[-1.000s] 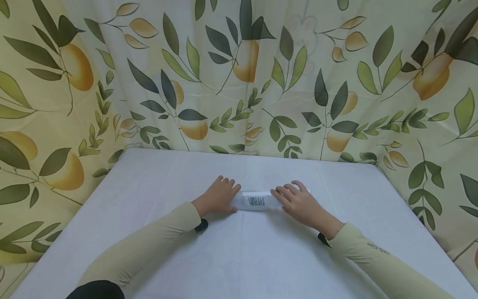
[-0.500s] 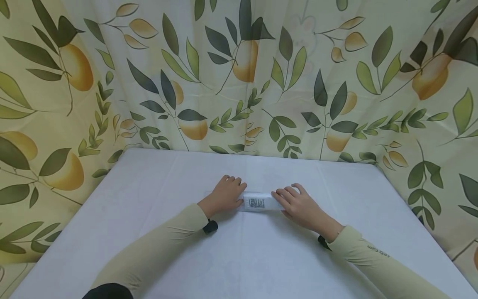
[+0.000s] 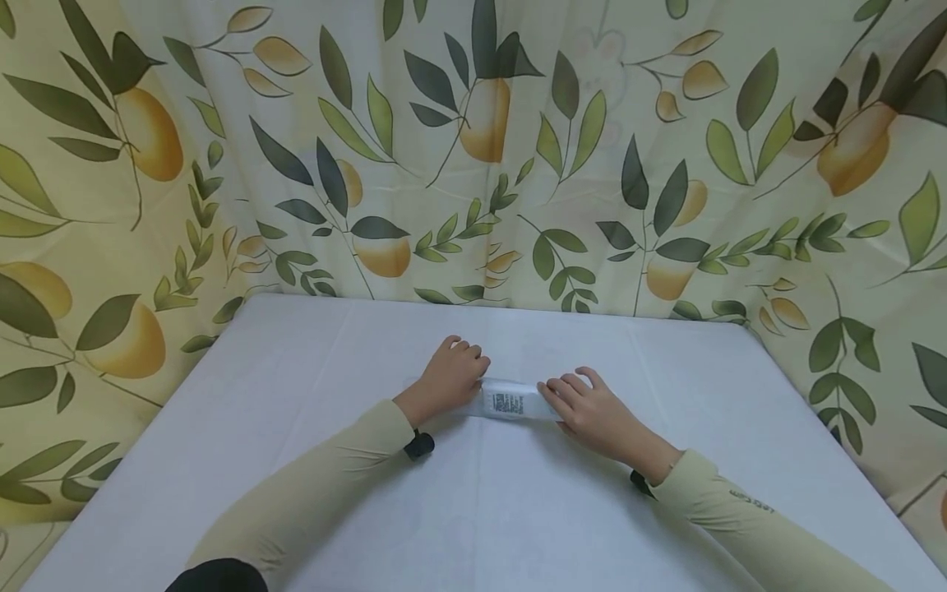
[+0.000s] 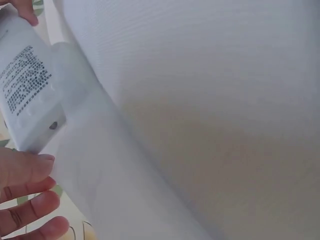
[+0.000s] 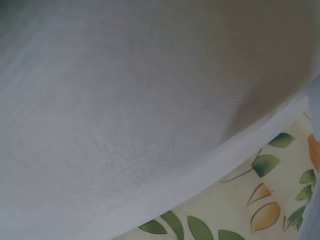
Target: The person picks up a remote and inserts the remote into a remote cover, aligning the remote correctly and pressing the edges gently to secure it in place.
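Observation:
A white folded packet (image 3: 509,401) with a printed label lies on the white table (image 3: 518,518), a little beyond its middle. My left hand (image 3: 453,374) has its fingers curled round the packet's left end. In the left wrist view the fingers (image 4: 27,195) lie against the end of the labelled packet (image 4: 30,95). My right hand (image 3: 588,404) rests with straight fingers on the packet's right end, and one of its fingertips (image 4: 22,10) shows at the top left of that view. The right wrist view shows only the tabletop (image 5: 125,100), no hand.
A curtain (image 3: 473,148) printed with leaves and yellow fruit hangs close behind the table and down both sides. It also shows past the table edge as curtain (image 5: 240,210) in the right wrist view. Both forearms wear pale green sleeves.
My left hand slid right and slightly forward, and its flat spread fingers curled over the packet's left end. The right hand barely moved. The visible part of the packet is shorter.

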The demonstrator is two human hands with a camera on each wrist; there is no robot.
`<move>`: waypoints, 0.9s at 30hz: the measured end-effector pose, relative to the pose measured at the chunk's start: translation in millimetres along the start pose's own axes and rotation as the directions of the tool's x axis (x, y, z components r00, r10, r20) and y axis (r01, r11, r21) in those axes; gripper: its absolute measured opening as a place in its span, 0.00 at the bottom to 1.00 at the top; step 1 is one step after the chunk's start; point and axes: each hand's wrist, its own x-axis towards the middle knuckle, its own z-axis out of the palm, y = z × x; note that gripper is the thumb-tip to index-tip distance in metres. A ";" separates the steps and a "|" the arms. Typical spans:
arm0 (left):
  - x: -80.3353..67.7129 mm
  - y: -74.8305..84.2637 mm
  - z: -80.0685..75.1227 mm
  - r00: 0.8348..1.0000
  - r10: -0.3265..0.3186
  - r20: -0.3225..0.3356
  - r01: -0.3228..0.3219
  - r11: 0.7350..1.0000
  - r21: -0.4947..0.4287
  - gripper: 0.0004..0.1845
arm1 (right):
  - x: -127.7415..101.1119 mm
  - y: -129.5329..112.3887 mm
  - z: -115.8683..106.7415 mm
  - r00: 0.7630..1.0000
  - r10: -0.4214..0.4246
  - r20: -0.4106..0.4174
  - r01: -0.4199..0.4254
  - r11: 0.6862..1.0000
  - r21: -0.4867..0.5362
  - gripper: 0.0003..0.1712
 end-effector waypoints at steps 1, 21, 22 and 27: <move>0.1 -0.2 -0.4 1.000 -0.003 -0.013 0.003 1.000 -0.002 0.07 | -0.1 -0.2 0.0 1.000 -0.002 0.001 0.002 1.000 0.002 0.38; -4.9 7.4 3.4 0.995 0.017 -0.098 -0.025 0.997 -0.077 0.05 | 9.2 -8.0 1.8 0.993 0.051 0.109 -0.054 0.998 0.023 0.39; -5.4 7.0 4.2 0.995 0.015 -0.103 -0.025 0.996 -0.091 0.04 | 10.2 -8.5 2.3 0.992 0.057 0.112 -0.061 0.997 0.036 0.39; -7.9 0.7 5.3 0.989 0.007 -0.146 -0.035 0.982 -0.187 0.03 | 13.1 -7.2 5.1 0.993 0.091 0.081 -0.099 0.991 0.096 0.38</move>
